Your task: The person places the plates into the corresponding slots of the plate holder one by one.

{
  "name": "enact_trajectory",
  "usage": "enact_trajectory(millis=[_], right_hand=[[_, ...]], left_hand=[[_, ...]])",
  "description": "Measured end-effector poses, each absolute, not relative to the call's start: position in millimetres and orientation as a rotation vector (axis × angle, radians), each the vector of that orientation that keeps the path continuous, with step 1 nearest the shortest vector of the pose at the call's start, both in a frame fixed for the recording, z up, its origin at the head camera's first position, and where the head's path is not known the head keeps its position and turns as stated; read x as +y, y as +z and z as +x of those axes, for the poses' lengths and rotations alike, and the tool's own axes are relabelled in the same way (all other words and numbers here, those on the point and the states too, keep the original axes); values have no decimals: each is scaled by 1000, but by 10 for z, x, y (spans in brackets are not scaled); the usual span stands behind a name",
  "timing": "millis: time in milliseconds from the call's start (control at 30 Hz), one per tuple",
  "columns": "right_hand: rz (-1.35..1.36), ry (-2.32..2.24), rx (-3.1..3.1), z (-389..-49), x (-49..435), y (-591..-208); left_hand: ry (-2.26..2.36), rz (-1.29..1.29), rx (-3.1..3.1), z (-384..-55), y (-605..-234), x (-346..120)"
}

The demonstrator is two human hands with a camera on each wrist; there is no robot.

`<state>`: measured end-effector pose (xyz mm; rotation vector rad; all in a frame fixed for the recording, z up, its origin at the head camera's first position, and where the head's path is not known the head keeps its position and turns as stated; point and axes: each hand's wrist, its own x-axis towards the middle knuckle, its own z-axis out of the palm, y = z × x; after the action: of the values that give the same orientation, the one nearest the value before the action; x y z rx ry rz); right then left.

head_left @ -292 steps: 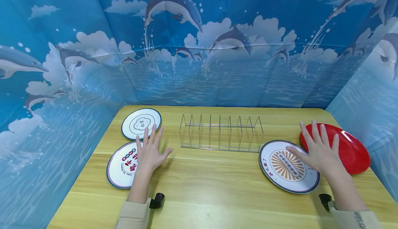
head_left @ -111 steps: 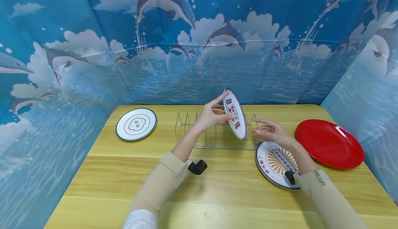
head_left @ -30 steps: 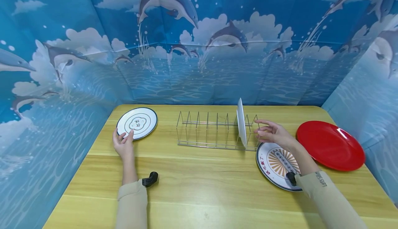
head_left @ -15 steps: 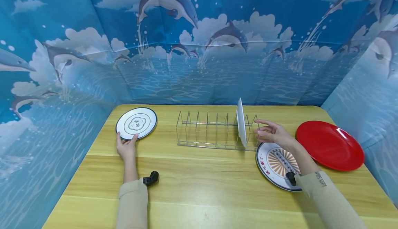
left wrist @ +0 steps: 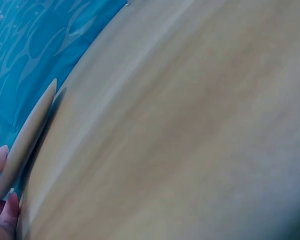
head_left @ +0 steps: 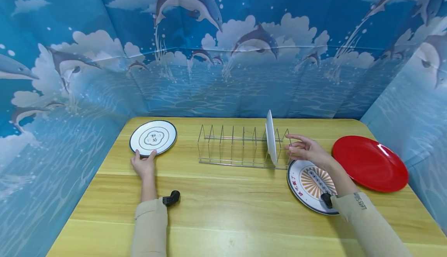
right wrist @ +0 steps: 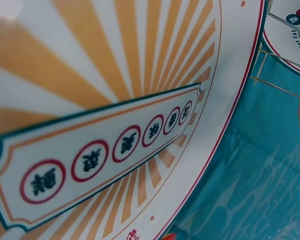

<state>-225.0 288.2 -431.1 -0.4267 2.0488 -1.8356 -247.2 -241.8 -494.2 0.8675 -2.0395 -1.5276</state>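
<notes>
In the head view my left hand [head_left: 144, 166] pinches the near edge of a white plate [head_left: 153, 137] with a dark blue rim at the table's back left. The left wrist view shows that plate [left wrist: 27, 140] edge-on, thumb and fingers on either side of its rim. My right hand [head_left: 309, 152] holds the right end of a wire plate rack [head_left: 227, 162] with bent fingers. Another white plate [head_left: 270, 138] stands upright in the rack near its right end; its red-lettered face is partly visible in the right wrist view.
A white plate with an orange sunburst [head_left: 310, 187] lies beneath my right forearm, partly covered by it. Right of that lies a large red oval plate [head_left: 370, 164]. A blue dolphin-printed cloth [head_left: 223, 75] hangs behind and beside the wooden table [head_left: 223, 210].
The red-lettered plate went from the left of the table into the rack. My left hand then moved back left and took the blue-rimmed plate's edge. My right hand stays at the rack.
</notes>
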Motion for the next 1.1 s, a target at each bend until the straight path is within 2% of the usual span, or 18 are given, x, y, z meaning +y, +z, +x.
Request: enact_trajectory(millis=[433, 733, 1100], right_hand=[[-395, -1806, 2075, -2252, 2875, -4308], [-397, -1804, 2086, -2241, 2893, -4313], [-347, -1768, 2140, -2243, 2877, -4297]], left_hand=[[-1755, 790, -1749, -2480, -4991, -2368], [-2136, 709, -1375, -2438, -4955, -2327], [-2349, 516, -1042, -2422, -4903, -2321]])
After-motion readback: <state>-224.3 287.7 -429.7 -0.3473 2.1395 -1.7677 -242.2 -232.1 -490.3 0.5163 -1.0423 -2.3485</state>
